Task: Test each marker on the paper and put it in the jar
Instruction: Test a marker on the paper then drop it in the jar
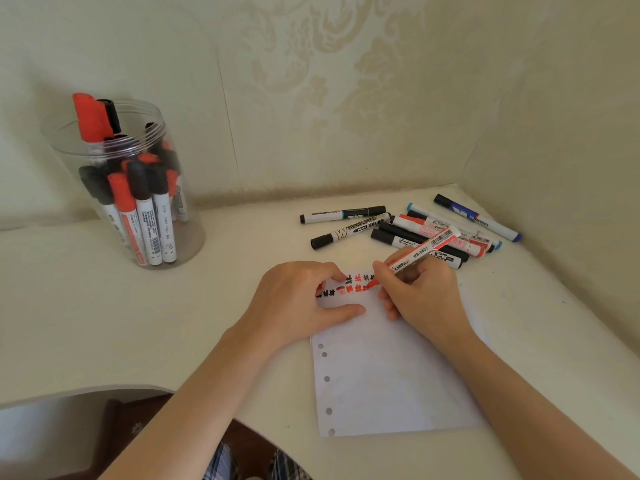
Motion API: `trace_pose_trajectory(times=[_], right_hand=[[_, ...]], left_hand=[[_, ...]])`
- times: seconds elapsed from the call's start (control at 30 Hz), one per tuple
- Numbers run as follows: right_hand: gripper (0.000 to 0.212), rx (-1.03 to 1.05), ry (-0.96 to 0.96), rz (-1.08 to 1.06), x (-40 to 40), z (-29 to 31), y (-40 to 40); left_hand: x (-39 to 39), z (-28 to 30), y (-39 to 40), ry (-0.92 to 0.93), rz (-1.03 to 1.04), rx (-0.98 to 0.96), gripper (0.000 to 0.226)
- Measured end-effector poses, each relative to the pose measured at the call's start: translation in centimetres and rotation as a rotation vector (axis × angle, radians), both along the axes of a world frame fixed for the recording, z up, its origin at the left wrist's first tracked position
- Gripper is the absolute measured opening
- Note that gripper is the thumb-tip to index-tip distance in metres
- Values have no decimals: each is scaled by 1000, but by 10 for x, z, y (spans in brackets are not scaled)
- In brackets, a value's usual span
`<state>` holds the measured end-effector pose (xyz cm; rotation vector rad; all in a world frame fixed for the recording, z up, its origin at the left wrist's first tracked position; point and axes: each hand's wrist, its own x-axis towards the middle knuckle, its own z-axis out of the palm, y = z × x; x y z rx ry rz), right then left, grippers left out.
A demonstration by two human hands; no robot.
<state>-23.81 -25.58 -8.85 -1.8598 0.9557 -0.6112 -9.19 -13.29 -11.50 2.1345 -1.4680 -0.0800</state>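
Checked cloth (221, 462): lay at the bottom edge, nearest the camera, beside a dark brown chair edge (117, 431).
Paper (391, 382): a white punched sheet lay flat on the tabletop (104, 323), holes down its left edge, its long axis running away from the person; rows of red and black test marks crossed its far end.
Left hand (298, 299): rested on the paper's far left corner, fingers loosely bent with their tips at the marks and the thumb stretched flat along the sheet; it pressed the paper and gripped nothing.
Right hand (420, 292): was closed around the red marker in a writing grip, resting on the paper's far right part.
Red marker (424, 249): a white barrel with a red band; its long axis slanted from lower left to upper right, writing end pointing down and left at the red marks, rear end pointing up and right over the loose pile. The tip itself was hidden by the fingers.
Loose markers (408, 226): black, red and blue ones lay on their sides just beyond the paper near the right wall, mostly lengthwise left to right, some overlapping.
Jar (124, 188): clear plastic, open-topped, stood well apart at far left; it held many red- and black-capped markers upright, caps up.
Wall (346, 81): cream patterned paper.
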Motion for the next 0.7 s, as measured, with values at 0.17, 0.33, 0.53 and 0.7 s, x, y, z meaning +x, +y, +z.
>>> trace_pose_trajectory(times=[0.17, 0.33, 0.53, 0.7], right_hand=[[22, -27, 34, -18, 0, -2, -1], [18, 35, -83, -77, -1, -2, -5], [21, 202, -129, 7, 3, 20, 0], [27, 433, -298, 122, 11, 45, 31]], left_hand=[[-4, 8, 3, 1, 5, 15, 57], [-4, 13, 12, 316, 11, -55, 44], [0, 28, 39, 535, 27, -57, 22], [5, 43, 60, 577, -9, -229, 27]])
